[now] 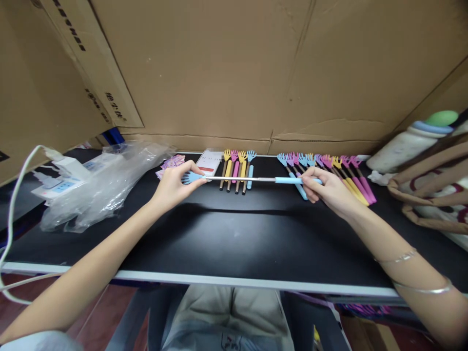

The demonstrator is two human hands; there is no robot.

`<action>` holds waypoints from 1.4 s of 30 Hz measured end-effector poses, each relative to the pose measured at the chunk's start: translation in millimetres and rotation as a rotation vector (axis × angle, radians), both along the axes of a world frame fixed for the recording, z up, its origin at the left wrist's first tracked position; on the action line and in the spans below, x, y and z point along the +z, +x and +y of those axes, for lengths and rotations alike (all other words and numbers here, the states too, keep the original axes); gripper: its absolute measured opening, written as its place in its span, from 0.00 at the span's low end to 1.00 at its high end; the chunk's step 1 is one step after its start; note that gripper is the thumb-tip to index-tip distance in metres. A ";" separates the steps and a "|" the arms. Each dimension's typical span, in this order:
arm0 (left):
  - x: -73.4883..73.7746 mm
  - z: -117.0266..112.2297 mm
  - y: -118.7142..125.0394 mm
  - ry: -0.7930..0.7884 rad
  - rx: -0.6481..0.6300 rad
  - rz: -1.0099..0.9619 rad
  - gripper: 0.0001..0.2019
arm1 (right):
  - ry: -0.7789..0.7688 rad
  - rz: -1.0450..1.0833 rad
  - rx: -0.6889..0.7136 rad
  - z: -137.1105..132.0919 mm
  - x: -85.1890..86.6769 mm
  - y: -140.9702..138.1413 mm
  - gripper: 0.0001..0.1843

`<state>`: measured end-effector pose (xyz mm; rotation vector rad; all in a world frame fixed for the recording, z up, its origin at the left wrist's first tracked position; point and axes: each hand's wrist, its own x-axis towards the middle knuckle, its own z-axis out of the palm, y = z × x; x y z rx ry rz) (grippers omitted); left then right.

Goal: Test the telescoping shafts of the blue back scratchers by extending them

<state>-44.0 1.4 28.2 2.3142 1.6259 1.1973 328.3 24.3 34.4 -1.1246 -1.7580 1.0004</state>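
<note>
A blue telescopic back scratcher is stretched level above the black bench, held at both ends, with its silver rod drawn out between the hands. The left hand has its grip pinched shut on the blue claw end, thumb and forefinger meeting around it. The right hand has its grip closed on the blue handle, the fingers curled round it and the handle's tip poking out beyond them. The scratcher's long shadow falls on the bench just nearer the person.

Behind the rod lies a small row of back scratchers in yellow, pink and blue, their claws toward the cardboard wall. A larger row of blue, purple, yellow and pink ones lies beyond the right hand, which partly hides it. Near the left fingers is a white, flat object with a red stripe, perhaps a phone or a card; beside it are purple printed papers.

Farther left, a clear plastic bag lies partly over a white power strip, with a white cable looping off the edge. At the right stand a green-topped bottle and a bag with brown handles. Two silver bracelets circle the right forearm.
</note>
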 end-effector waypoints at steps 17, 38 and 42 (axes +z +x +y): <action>-2.8 -14.9 32.8 0.093 -0.102 0.061 0.07 | -0.351 0.125 0.172 -14.4 -9.9 -26.1 0.19; -5.7 -15.3 48.9 0.154 -0.035 0.367 0.14 | 0.566 -0.804 0.075 -27.2 -3.9 -55.5 0.14; 3.3 -9.3 54.4 0.319 -0.045 0.507 0.14 | 0.743 -0.934 0.064 -27.7 -6.0 -69.2 0.17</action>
